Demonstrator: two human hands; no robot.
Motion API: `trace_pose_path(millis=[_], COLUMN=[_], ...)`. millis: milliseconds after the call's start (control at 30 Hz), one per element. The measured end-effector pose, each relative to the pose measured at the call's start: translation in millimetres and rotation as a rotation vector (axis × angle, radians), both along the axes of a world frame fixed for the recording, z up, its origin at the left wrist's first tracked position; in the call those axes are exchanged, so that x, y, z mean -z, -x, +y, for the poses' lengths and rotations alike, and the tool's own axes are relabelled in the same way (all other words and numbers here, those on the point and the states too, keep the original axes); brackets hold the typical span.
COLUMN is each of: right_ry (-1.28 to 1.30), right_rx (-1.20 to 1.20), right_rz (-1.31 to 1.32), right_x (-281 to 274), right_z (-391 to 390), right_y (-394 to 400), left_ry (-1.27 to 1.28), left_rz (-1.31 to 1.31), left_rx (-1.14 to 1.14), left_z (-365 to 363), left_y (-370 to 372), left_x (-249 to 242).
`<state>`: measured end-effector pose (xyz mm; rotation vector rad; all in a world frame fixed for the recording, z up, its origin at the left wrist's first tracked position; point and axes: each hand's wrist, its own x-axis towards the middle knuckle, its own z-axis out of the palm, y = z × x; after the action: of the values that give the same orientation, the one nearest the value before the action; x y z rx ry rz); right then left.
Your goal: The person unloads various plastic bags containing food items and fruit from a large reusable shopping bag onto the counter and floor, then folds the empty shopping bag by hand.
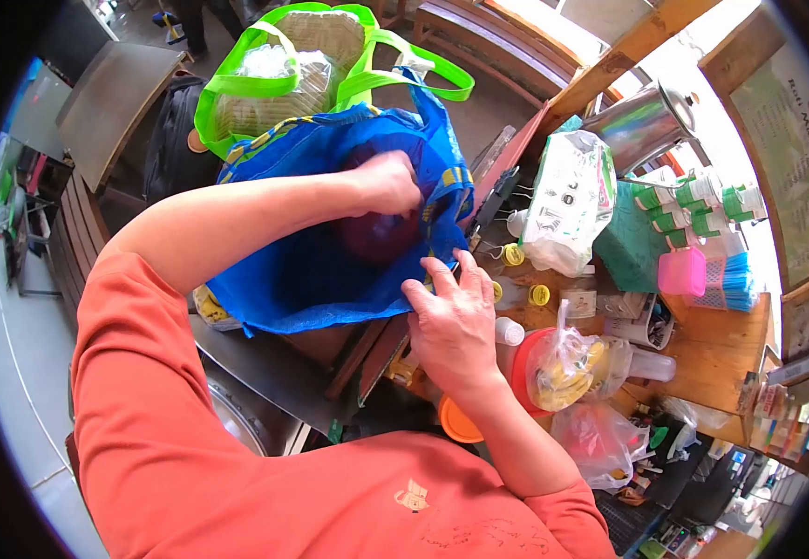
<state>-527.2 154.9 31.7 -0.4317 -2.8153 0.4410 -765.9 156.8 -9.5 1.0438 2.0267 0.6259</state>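
A large blue bag (274, 289) with yellow-patterned trim gapes wide in front of me. My left hand (388, 184) reaches down inside it with curled fingers, against a dark purple, shiny bundle (376, 244). Its fingertips are hidden, and I cannot tell what they hold. At the bag's near right edge, my right hand (455, 326) grips the blue rim with bent fingers. Just beyond stands a bright green bag (207, 116) with looped handles, filled with clear-wrapped brown packs (325, 37).
On the right, a wooden counter (721, 349) carries a white-green tissue pack (567, 200), a metal pot (642, 126), stacked cans (698, 191), a pink container (682, 272) and a clear bag of yellow food (563, 377). A brown table (115, 107) and a bench (497, 47) stand behind.
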Motion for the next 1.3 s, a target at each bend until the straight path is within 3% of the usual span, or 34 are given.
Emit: trace_pose_path(millis=[200,400,867,933,1000,1067,1233,1300], right_ry=[-0.104,-0.116,-0.043,0.010,-0.074,-0.053,-0.141,0.032], right_rx=[0.045,0.102,0.106,0.092,0.030,0.023,0.016,-0.013], right_rz=[0.002,0.067,-0.140,-0.144,-0.022,-0.080,0.097,0.386], right_x=[9,20,-23,-13,-1,2,-7,-21], right_z=[-2,-6,1,0,-5,-8,-17,-31], right_y=[5,5,-9,-12,-15,-17,-34,-48], left_ry=[-0.175,-0.207,-0.761,-0.798,-0.942,-0.983,-1.082,-1.077], left_rz=[-0.284,-0.352,-0.572,-0.600,-0.544,-0.588,0.014,0.169], left_rx=[-0.223,-0.313,-0.404,-0.324,-0.437,-0.343,-0.149,-0.143], left_z=[-10,-37,-115,-131,-146,-166,-184,-178], left_y=[23,23,3,3,-2,7,14,-18], left_x=[-25,-67,-276,-309,-346,-386,-461,-472])
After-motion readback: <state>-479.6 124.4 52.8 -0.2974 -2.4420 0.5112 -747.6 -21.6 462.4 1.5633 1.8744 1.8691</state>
